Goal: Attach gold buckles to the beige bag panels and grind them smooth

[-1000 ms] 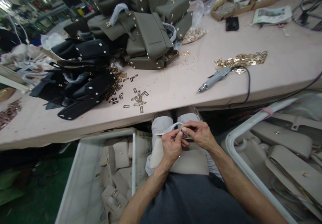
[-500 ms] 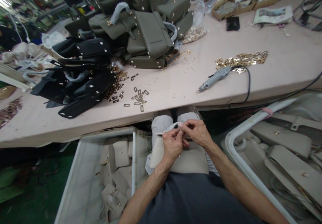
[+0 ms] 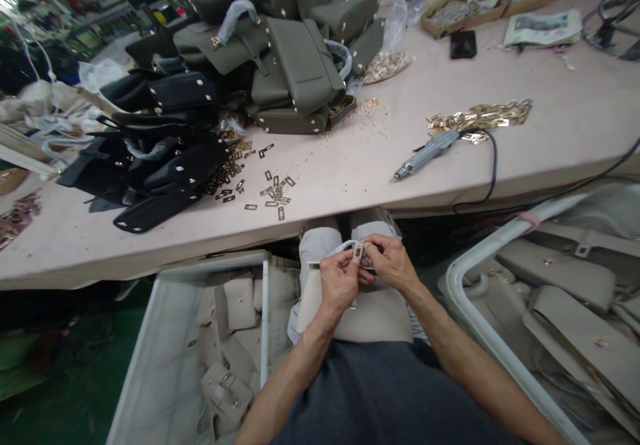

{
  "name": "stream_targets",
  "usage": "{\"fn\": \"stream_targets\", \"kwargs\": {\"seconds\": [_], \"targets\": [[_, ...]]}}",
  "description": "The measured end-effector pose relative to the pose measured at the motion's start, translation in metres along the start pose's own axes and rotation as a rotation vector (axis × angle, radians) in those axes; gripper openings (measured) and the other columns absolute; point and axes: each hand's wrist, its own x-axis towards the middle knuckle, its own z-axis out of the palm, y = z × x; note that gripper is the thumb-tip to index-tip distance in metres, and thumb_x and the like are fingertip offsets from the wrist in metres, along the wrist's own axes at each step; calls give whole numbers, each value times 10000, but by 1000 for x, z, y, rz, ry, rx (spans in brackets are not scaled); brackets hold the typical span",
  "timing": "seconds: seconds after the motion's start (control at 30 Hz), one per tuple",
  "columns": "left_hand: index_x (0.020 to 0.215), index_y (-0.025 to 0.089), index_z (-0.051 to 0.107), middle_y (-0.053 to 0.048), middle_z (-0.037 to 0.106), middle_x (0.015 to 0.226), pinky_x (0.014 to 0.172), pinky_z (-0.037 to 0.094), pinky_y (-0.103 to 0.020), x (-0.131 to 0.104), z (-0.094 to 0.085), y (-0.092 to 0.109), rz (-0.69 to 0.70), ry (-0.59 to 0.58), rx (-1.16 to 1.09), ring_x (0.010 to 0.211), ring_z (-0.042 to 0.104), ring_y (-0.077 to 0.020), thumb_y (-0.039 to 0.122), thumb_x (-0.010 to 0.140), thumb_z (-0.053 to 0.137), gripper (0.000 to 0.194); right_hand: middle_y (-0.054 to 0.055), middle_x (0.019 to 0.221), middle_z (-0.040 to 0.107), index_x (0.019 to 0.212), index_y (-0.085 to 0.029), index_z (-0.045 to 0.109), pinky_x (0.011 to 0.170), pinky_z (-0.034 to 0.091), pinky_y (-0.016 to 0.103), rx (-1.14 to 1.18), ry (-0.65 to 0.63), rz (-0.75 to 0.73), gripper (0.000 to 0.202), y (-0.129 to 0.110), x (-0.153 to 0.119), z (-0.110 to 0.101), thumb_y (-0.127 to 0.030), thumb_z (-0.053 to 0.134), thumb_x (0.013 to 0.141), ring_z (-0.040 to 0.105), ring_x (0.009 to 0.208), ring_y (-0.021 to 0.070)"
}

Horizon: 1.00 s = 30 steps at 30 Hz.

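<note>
A cream handbag (image 3: 373,315) lies across my lap, with its pale handle (image 3: 345,245) arching up behind my fingers. Between the thumb and fingers of my left hand (image 3: 341,278) is a small rectangular metal frame (image 3: 358,252) with a slot in it, held upright above the bag. My right hand (image 3: 393,258) is closed in a pinch right beside the frame; what its fingertips hold is hidden. Both hands are close together over the bag's top edge.
A grey electric screwdriver (image 3: 425,155) with a black cord lies on the table (image 3: 330,178). Gold frames (image 3: 480,120) and dark frames (image 3: 275,192) are scattered there. Black bags (image 3: 185,92) and olive bags (image 3: 305,65) are piled left. Bins of cream bags (image 3: 265,325) (image 3: 457,278) flank my legs.
The rectangular frame now shows face-on between my hands, where fingers covered it before. My right hand has shifted slightly, and the fingertips have parted a little around the frame.
</note>
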Motion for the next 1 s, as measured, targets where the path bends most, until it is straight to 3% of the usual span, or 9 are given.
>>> {"fn": "stream_targets", "kwargs": {"seconds": [0.07, 0.13, 0.27, 0.47, 0.63, 0.83, 1.0], "targets": [[990, 88, 777, -124, 783, 800, 455, 592, -243, 0, 2, 1, -7, 9, 1, 482, 712, -180, 462, 819, 792, 412, 56, 827, 726, 940, -175, 733, 611, 509, 271, -8, 89, -26, 246, 2, 1, 0, -388, 610, 936, 651, 696, 174], [960, 90, 774, -123, 782, 798, 454, 589, -243, 1, 2, 2, -3, 10, 4, 482, 712, -181, 461, 819, 788, 398, 69, 906, 742, 1009, -180, 732, 640, 538, 285, 15, 70, -54, 259, 3, 3, -1, -410, 677, 903, 675, 742, 187], [989, 89, 778, -135, 790, 839, 488, 599, -246, 1, -1, 3, 15, -8, 8, 528, 732, -189, 451, 812, 796, 403, 63, 849, 745, 931, -190, 760, 630, 560, 290, 151, -86, -59, 231, 1, 4, -6, -413, 734, 875, 674, 694, 182], [1067, 85, 769, -157, 794, 900, 561, 624, -260, 2, -7, 4, -29, -84, -47, 605, 762, -209, 424, 778, 833, 450, 49, 794, 731, 877, -183, 759, 607, 563, 285, 291, -88, -19, 234, 2, 4, -5, -416, 772, 854, 662, 652, 173], [1101, 94, 765, -153, 791, 916, 485, 590, -248, 3, -7, 1, -5, -65, -23, 581, 751, -204, 428, 805, 796, 448, 38, 780, 712, 879, -192, 750, 624, 554, 297, 290, -90, -35, 199, 2, 4, -5, -390, 765, 864, 654, 657, 172], [1103, 115, 792, -118, 793, 791, 440, 529, -206, 8, -11, -3, 74, -23, 129, 639, 764, -224, 341, 857, 747, 337, 44, 816, 708, 862, -195, 740, 713, 541, 319, 207, -78, -129, 163, 0, 7, -8, -356, 750, 877, 661, 789, 198], [1039, 95, 801, -105, 774, 684, 429, 506, -201, 11, -15, -1, 74, -26, 178, 566, 737, -206, 346, 847, 776, 317, 34, 824, 692, 848, -205, 743, 742, 499, 325, 199, -95, -196, 104, 0, 7, -9, -301, 740, 888, 634, 800, 192]]}}
